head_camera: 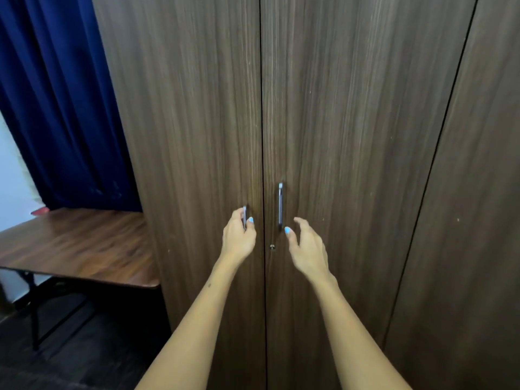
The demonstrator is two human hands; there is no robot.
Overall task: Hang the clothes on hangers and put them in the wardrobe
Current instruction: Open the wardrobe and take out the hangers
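Wardrobe (337, 108) doors closed. Left hand (238, 237) curled round left handle (244, 218); right hand (305, 246) spread, empty, just below-right of vertical right handle (280, 205) (clothes, hangers unseen).

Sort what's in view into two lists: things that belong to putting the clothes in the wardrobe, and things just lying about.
Belongs to the job:
- dark wood-grain wardrobe, doors closed
- left slim metal door handle, gripped by the left hand
- right slim metal door handle, with the right hand open just short of it

Just lying about:
- brown wooden folding table
- dark blue curtain
- small red object at the table's far edge
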